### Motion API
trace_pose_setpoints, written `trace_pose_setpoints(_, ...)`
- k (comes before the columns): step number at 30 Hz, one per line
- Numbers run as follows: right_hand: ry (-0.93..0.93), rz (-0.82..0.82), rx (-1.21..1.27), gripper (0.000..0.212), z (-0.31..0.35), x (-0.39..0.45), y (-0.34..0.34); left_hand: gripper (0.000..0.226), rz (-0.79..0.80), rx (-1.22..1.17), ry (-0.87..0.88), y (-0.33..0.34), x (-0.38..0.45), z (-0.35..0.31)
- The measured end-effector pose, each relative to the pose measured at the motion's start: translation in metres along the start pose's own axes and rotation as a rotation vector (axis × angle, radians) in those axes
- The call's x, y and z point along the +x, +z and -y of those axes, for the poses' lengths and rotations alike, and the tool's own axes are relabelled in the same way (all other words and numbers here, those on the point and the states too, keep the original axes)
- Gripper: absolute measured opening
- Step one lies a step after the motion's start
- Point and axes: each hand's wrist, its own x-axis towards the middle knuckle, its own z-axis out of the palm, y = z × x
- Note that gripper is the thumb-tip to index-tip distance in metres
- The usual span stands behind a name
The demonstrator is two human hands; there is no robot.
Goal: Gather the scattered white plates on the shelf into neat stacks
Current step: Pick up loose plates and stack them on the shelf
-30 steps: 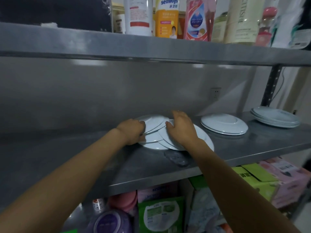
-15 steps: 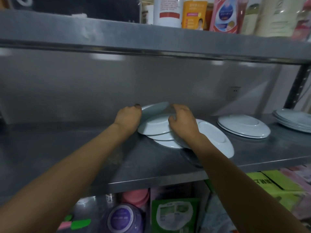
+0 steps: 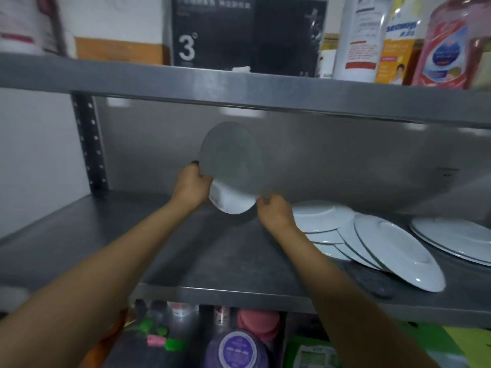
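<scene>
Both hands hold a round white ceramic plate (image 3: 231,166) up on edge above the grey stainless-steel middle shelf (image 3: 186,251), its face turned toward the camera and its upper part dim and blurred against the metal back wall. The left hand (image 3: 192,185) is closed on the plate's left rim, thumb in front, and the right hand (image 3: 275,211) pinches the lower right rim with its fingertips. The plate's bottom edge hangs clear of the shelf surface. Just to the right of the right hand, a loose, fanned pile of white plates with thin dark rim lines (image 3: 358,237) lies on the same shelf, each overlapping the next and the front one tilted over the shelf's edge. Farther right, apart from that pile, another white plate stack (image 3: 457,239) lies flat. A dark flat object (image 3: 372,282), too blurred to identify, lies under the front plate near the shelf edge.
</scene>
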Motion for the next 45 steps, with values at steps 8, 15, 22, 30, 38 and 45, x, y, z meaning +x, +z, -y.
trace_pose_setpoints(8, 0.241, 0.195, 0.570, 0.018, 0.028, -0.016, 0.045, 0.018, 0.057, -0.500, -0.348, -0.056, -0.043, 0.030)
trace_pose_setpoints(15, 0.257, 0.199, 0.582, 0.017, 0.042, -0.030, 0.059, 0.032, 0.202, -0.149, -0.471, -0.084, -0.053, 0.081)
trace_pose_setpoints(22, 0.290, 0.283, 0.433, 0.027, 0.036, -0.046, 0.072, 0.044, 0.124, 0.532, -0.089, -0.098, -0.060, 0.100)
trace_pose_setpoints(30, 0.327, 0.327, 0.445, 0.021, 0.029, -0.059, 0.080, 0.058, 0.247, 0.731, 0.215, -0.094, -0.065, 0.093)
trace_pose_setpoints(38, 0.277, 0.477, 0.385, 0.031, 0.024, -0.067, 0.069, 0.056, 0.279, 0.741, 0.342, -0.069, -0.070, 0.086)
trace_pose_setpoints(45, 0.195, 0.289, 0.301, 0.030, 0.011, -0.077, 0.032, 0.055, 0.341, 0.731, 0.453, -0.032, -0.066, 0.067)
